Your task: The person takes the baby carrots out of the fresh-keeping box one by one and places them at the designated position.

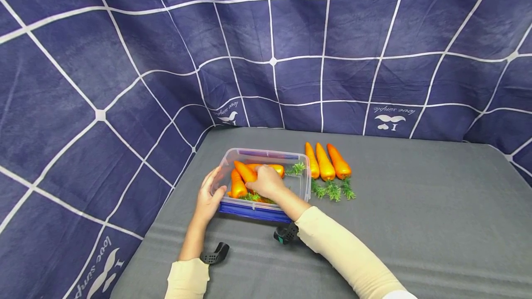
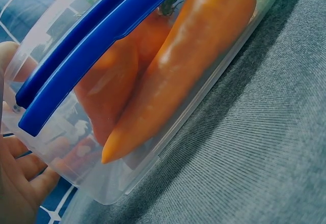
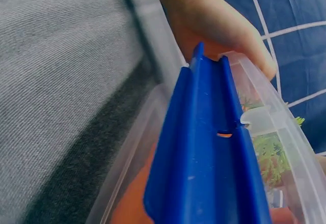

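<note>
LH (image 1: 209, 199) grips L end of clear box (image 1: 293, 182) | RH (image 1: 269, 182) in box, prob. pinching carrot (image 1: 243, 170), fingertips part hid. | other carrots (image 1: 238, 185) inside | 3 loose carrots (image 1: 325, 163) on gray cloth (image 1: 415, 206), just R of box

Spreads out as a grey cloth-covered table (image 1: 420, 216), rippled by soft folds toward the near side; displays fine parallel ribbing up close in the left wrist view. Carries, left of the middle, a clear plastic box (image 1: 308, 188) with a long blue latch (image 1: 253, 212) along its near side, and takes a dark strip of shadow beside the box's lower edge. Holds, just right of that box, three orange carrots (image 1: 325, 163) laid side by side, tips pointing away, thick ends turned toward the near side. Supports, too, their feathery green leaves (image 1: 333, 191). Leaves unclear any contact between leftmost carrot and box.
</note>
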Demonstrator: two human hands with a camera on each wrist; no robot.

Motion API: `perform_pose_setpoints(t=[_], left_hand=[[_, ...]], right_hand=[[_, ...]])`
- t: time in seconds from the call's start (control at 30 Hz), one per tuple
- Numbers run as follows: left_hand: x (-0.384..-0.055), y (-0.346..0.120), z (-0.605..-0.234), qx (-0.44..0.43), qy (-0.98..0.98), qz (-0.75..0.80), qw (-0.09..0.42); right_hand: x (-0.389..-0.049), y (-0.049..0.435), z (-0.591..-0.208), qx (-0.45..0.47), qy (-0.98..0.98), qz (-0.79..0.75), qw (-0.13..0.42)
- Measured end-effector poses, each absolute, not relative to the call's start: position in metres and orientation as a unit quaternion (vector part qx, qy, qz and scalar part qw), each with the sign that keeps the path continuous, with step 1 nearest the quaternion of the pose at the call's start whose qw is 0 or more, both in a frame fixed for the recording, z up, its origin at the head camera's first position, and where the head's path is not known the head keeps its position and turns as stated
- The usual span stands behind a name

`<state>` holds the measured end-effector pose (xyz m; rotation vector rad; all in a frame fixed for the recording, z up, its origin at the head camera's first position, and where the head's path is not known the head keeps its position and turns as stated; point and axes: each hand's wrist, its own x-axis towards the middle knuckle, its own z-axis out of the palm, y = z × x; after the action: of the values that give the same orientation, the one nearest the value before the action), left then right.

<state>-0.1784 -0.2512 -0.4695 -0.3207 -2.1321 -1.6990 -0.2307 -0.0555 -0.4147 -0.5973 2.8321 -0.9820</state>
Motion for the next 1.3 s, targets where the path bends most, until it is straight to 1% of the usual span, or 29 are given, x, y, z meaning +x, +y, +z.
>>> perform_pose_setpoints(t=[0.33,0.77,1.03,1.3], left_hand=[[-0.165,-0.239,-0.441,-0.120,-0.763,-0.605,0.194],[-0.163,-0.239,-0.441,-0.116,-0.767,-0.599,0.198],[-0.163,-0.238,-0.441,-0.118,-0.763,-0.603,0.199],[-0.164,-0.239,-0.442,-0.121,-0.761,-0.606,0.197]], right_hand=[[-0.228,-0.058,-0.414,-0.202,0.934,-0.293,0.033],[-0.230,-0.054,-0.413,-0.183,0.906,-0.379,0.035],[-0.228,-0.047,-0.408,-0.151,0.890,-0.429,0.022],[-0.230,-0.037,-0.401,-0.150,0.868,-0.473,0.005]])
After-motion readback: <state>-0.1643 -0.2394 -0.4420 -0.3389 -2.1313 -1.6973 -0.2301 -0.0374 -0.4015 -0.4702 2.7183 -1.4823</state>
